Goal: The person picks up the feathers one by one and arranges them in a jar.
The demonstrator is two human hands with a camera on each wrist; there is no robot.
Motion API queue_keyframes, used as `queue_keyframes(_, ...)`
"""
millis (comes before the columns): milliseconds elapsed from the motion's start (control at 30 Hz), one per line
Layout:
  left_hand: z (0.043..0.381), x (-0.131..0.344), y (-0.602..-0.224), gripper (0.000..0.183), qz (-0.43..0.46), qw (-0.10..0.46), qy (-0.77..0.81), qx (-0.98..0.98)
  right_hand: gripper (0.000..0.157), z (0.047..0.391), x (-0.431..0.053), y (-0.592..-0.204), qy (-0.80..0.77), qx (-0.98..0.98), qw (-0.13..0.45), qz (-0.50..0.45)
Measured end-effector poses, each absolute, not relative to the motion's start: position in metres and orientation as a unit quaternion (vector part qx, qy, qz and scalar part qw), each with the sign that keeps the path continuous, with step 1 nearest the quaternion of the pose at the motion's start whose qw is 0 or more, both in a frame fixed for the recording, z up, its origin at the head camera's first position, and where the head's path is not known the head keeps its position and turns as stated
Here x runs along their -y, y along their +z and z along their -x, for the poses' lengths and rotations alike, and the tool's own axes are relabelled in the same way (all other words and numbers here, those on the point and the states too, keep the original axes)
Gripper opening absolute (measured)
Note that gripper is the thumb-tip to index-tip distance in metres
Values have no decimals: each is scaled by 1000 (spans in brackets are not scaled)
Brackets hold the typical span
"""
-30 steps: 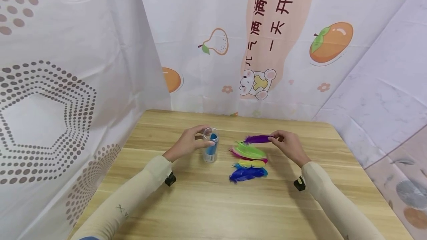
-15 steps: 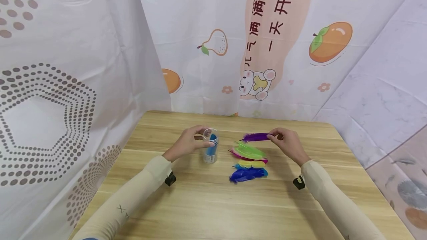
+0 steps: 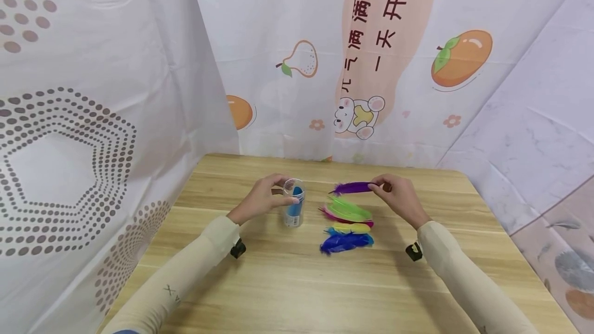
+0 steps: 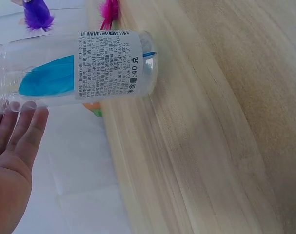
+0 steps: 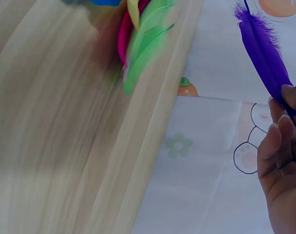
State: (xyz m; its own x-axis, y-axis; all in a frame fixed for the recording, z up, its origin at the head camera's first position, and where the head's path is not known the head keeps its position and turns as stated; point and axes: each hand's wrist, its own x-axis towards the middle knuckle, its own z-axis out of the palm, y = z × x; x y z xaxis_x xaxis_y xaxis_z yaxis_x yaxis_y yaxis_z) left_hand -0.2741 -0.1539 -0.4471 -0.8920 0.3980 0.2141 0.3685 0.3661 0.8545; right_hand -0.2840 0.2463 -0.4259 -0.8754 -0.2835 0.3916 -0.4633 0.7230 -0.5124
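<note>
My left hand (image 3: 261, 200) grips a clear plastic jar (image 3: 292, 220) near its open rim, thumb on the near side. Inside stands a blue feather (image 4: 49, 78), its quill pointing at the jar's base. A white printed label (image 4: 111, 64) covers part of the wall. Between thumb and fingertips, my right hand (image 3: 400, 197) pinches a purple feather (image 3: 351, 188) by one end. It is raised off the table, with its fluffy end towards the jar. Below it lie green feathers (image 3: 351, 211), a magenta feather (image 5: 122, 44), a yellow feather (image 3: 351, 228) and dark blue feathers (image 3: 342, 242).
The wooden table (image 3: 297, 287) spreads out in front of both arms. Behind its far edge hangs a printed white cloth (image 3: 274, 133), and another patterned cloth (image 3: 65, 169) borders the left side. Small black devices sit at both wrists.
My right hand has moved slightly left and up with the purple feather, bringing it a little nearer the jar. The left hand and the jar have stayed in place.
</note>
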Motion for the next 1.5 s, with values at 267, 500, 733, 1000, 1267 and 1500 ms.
queue_keyframes(267,274,154,-447,59,-232,19,522,-821,13,283,-238,-417,318,911,150,-213)
queue_keyframes(500,274,156,-447,59,-234,24,524,-819,16,281,-227,-406,318,913,142,-214)
queue_keyframes(733,272,155,-446,59,-235,27,524,-818,13,280,-215,-403,317,908,148,-230)
queue_keyframes(1000,272,155,-446,58,-237,27,525,-817,11,279,-208,-399,312,905,153,-243)
queue_keyframes(1267,270,155,-446,59,-239,24,525,-817,11,279,-200,-391,300,901,176,-260)
queue_keyframes(1500,271,154,-446,58,-242,28,531,-812,11,277,-193,-386,306,891,190,-275)
